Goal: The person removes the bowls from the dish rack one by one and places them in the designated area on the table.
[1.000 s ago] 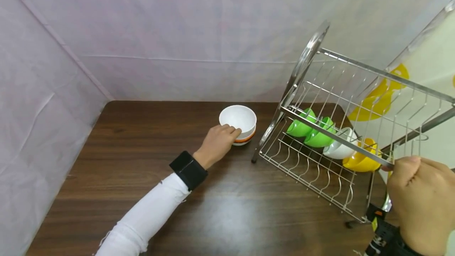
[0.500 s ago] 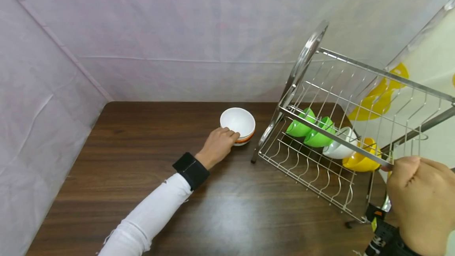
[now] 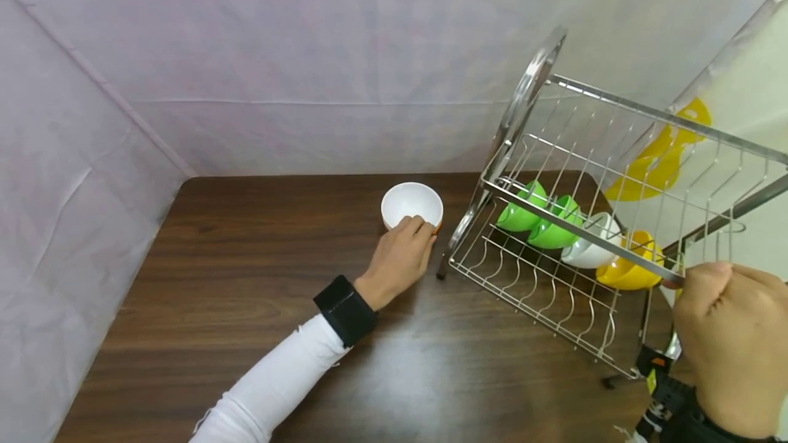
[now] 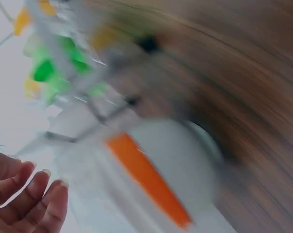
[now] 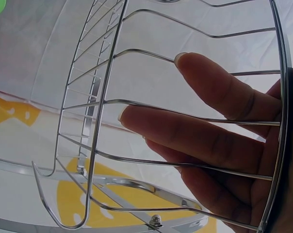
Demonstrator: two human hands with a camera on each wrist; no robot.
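Observation:
A white bowl [image 3: 406, 200] with an orange band stands on the wooden table, left of a two-tier metal dish rack [image 3: 554, 217]. My left hand [image 3: 403, 251] is at its near rim in the head view, hiding part of it. Seen from the left wrist, the bent fingers [image 4: 54, 208] hold nothing, and the blurred orange band [image 4: 149, 179] lies to their right. My right hand [image 3: 732, 340] grips the front bar of the rack's upper tier; its fingers [image 5: 195, 131] reach under the wires in the right wrist view.
On the rack's lower tier, tilted, are two green cups [image 3: 555, 224], a white cup [image 3: 591, 241] and a yellow cup [image 3: 631, 262]. Pale cloth [image 3: 308, 74] hangs behind the brown table [image 3: 246, 279].
My left hand has shifted rightward along the near side of the bowl, from its left edge to its front. The white bowl has sunk slightly. My right hand keeps its grip on the rack.

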